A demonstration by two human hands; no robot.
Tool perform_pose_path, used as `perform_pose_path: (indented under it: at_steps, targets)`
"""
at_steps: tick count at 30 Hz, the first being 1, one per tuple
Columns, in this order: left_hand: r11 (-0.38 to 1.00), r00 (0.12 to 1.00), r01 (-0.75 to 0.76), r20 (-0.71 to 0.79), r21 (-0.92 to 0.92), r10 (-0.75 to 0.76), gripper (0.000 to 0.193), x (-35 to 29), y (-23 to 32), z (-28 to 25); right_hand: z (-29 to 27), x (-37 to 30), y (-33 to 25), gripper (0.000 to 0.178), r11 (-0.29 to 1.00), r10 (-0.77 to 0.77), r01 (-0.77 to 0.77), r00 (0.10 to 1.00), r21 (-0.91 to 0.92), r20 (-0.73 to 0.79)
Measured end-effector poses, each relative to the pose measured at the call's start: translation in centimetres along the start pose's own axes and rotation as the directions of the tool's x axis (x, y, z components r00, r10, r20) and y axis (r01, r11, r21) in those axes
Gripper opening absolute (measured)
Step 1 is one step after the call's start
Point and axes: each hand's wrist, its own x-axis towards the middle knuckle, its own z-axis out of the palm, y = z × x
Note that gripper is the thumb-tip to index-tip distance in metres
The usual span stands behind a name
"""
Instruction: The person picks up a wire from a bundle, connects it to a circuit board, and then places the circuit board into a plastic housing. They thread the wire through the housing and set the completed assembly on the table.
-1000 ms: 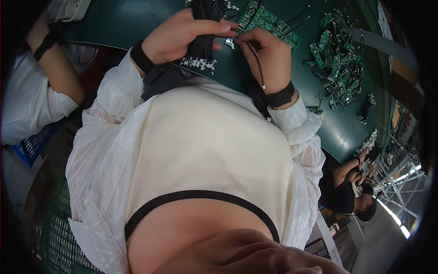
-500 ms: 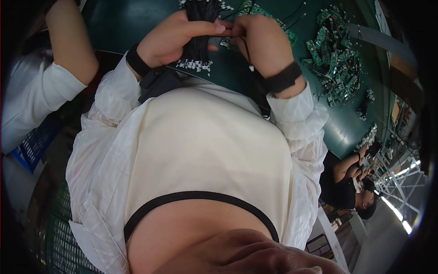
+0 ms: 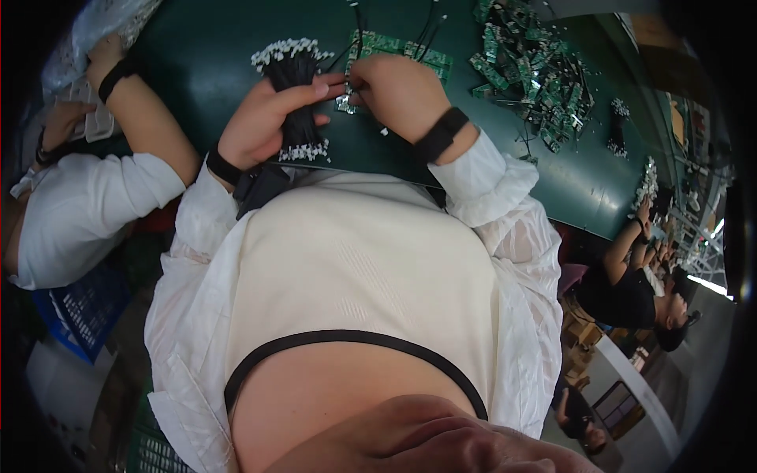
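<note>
My left hand (image 3: 260, 122) is closed around a thick bundle of black cables (image 3: 293, 75) with small white connectors at both ends. Its thumb lies across the bundle, and the fingertips reach out toward my other hand. My right hand (image 3: 402, 91) is pinched close beside them, at the near-left edge of a green circuit board panel (image 3: 434, 59). A white connector (image 3: 384, 132) pokes out below its fingers, seemingly the end of a single black cable; the pinched part is hidden. Several black cables (image 3: 430, 27) with white tips rise from the panel's far side.
The green table (image 3: 213, 47) carries a heap of small circuit boards (image 3: 536, 79) at the right, with another cable bundle (image 3: 618, 130) beyond it. At left, a co-worker's arm (image 3: 150, 110) reaches to a white tray (image 3: 98, 114). A blue crate (image 3: 87, 311) stands below.
The view has shifted, so the hands and table things sit further left and lower. Both hands keep nearly the same grip. The cable hanging from my right hand shows less now.
</note>
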Motion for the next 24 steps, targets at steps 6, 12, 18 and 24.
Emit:
perform_pose_path:
  at_steps: [6,12,18,24]
  targets:
    - [0.999,0.999,-0.002,-0.044,0.045,0.004,0.026,-0.4,0.3,1.5,-3.8,-6.7,3.6,0.031,0.947,0.246,-0.188,0.946,0.261,-0.211]
    - [0.999,1.000,-0.022,-0.021,0.040,0.023,0.027,0.8,-1.3,0.4,-2.2,-11.5,8.3,0.035,0.546,0.663,-0.521,0.747,0.656,0.042]
    - [0.996,1.000,-0.011,-0.010,0.088,0.012,0.025,1.3,-1.5,0.5,-1.1,-10.6,8.4,0.035,0.087,0.671,-0.467,0.680,0.880,0.295]
    - [0.991,0.998,0.006,-0.066,0.136,0.003,0.017,0.8,-0.9,1.9,-2.6,-9.7,6.7,0.030,0.125,0.558,-0.305,0.809,0.944,0.187]
